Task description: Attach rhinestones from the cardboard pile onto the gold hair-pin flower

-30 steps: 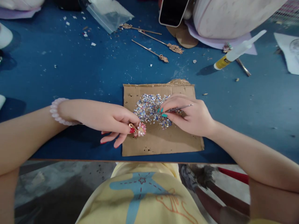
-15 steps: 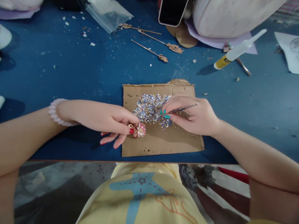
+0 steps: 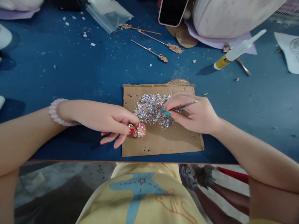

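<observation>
A pile of small glittering rhinestones (image 3: 150, 107), clear, blue and pinkish, is spread on a piece of brown cardboard (image 3: 163, 144). My left hand (image 3: 109, 121) pinches a gold ornament with a pink jewelled flower (image 3: 141, 129) between thumb and forefinger, over the cardboard's left edge; its other fingers hang loose. In my right hand (image 3: 192, 113) is a slim metal tool, seemingly tweezers (image 3: 183, 106), gripped near the front by thumb and fingers. Its tip points into the right part of the pile, and the fingers hide what it touches.
Several gold hairpin sticks (image 3: 151, 51) lie farther back on the blue table (image 3: 77, 71). A glue bottle with a yellow label (image 3: 223, 61) stands at the right. Behind are a phone (image 3: 173, 12), a plastic bag (image 3: 108, 14) and a pale bag (image 3: 231, 17).
My right hand and its tool have shifted very slightly over the pile. My left hand and the flower ornament stay where they were.
</observation>
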`<state>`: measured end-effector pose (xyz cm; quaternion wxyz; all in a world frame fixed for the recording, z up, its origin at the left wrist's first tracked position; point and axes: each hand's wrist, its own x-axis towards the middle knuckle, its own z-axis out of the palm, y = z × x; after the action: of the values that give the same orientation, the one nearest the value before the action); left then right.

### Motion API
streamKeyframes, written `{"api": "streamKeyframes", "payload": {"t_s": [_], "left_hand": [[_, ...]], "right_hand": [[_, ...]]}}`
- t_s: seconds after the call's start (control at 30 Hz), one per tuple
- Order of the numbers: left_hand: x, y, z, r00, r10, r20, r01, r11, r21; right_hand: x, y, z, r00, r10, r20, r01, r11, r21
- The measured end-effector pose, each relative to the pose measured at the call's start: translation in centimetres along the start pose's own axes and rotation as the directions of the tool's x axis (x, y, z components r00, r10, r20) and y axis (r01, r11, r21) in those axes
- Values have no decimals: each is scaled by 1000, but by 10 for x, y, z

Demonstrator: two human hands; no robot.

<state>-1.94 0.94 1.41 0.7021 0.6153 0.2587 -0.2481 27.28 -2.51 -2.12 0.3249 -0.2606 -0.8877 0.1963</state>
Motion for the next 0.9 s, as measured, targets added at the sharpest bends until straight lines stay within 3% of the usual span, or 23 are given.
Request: {"api": "streamKeyframes", "payload": {"t_s": [0.37, 0.9], "left_hand": [[-1, 0, 0, 1000, -7, -6, 7, 1000, 8], [0, 1, 0, 1000, -6, -5, 6, 1000, 7]], "right_hand": [[2, -4, -2, 997, -50, 62, 48, 998, 34], [0, -2, 1, 1000, -15, 22, 15, 1000, 22]]}}
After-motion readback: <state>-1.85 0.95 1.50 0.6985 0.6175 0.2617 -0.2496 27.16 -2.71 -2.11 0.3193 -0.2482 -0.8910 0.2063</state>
